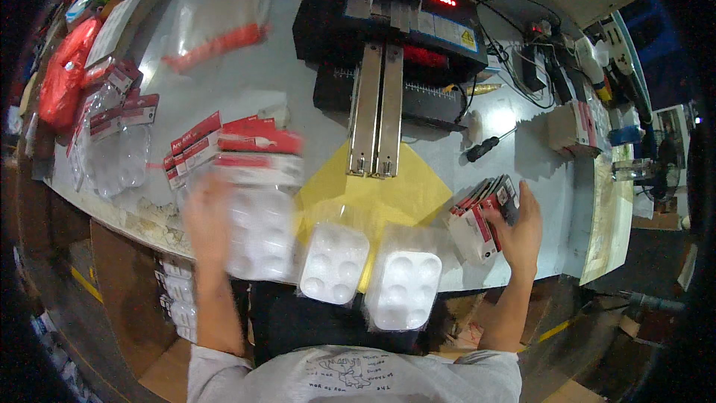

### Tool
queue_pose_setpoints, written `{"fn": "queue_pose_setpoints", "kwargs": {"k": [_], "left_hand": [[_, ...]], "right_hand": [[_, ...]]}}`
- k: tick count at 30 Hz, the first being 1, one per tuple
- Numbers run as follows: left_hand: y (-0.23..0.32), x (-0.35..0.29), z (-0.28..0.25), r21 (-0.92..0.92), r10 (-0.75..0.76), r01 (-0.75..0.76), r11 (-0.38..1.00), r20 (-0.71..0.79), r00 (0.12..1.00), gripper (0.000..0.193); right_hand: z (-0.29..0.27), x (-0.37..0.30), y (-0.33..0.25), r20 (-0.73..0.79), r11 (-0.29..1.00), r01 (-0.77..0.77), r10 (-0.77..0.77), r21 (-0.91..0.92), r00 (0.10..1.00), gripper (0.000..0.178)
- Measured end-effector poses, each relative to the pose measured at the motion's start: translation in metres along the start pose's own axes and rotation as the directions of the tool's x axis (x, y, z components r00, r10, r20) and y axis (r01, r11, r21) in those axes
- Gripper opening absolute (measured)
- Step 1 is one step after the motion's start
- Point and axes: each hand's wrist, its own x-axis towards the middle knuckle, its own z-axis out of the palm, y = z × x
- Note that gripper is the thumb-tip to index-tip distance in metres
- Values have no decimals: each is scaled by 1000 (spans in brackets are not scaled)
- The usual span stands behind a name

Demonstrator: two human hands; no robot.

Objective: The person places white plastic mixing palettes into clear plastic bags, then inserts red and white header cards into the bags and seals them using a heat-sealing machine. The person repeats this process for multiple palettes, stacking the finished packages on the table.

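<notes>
My left hand (209, 209) is smeared by motion beside a pile of bagged white palettes (261, 231) with red and white header cards (257, 163); its fingers cannot be made out. On the right, my right hand (523, 227) closes around a leaning stack of red, white and dark folded cards (477, 227), thumb against the front ones. Between my hands, along the near table edge, lie two white six-well palettes in clear bags, the left palette (335, 263) and the right palette (405, 289). A yellow sheet (425, 186) lies partly beneath the bags.
A black machine (324, 19) with metal rails (377, 112) and a red display stands ahead. A screwdriver (488, 147) and card stack (570, 130) lie right, beside cables (514, 71). Clear packs (119, 157), a red bag (67, 75) and plastic bags (224, 4) fill the left.
</notes>
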Motion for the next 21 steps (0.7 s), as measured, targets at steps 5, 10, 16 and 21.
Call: {"fn": "queue_pose_setpoints", "kwargs": {"k": [5, 10, 16, 21], "left_hand": [[-22, 48, -46, 176, 156, -138, 975, -90, 984, 39], [-35, 39, -29, -85, 197, -199, 976, -30, 980, 37], [-31, 45, -36, -82, 166, -172, 982, -68, 984, 34], [-5, 24, -22, 619, 589, -327, 714, -281, 757, 28]], "right_hand": [[14, -26, 33, 122, 947, -157, 127, 281, 984, 87], [16, -23, 32, 163, 961, -142, 105, 235, 981, 87], [14, -23, 30, 157, 963, -134, 99, 233, 983, 82], [11, -20, 33, 117, 958, -146, 120, 249, 986, 74]]}}
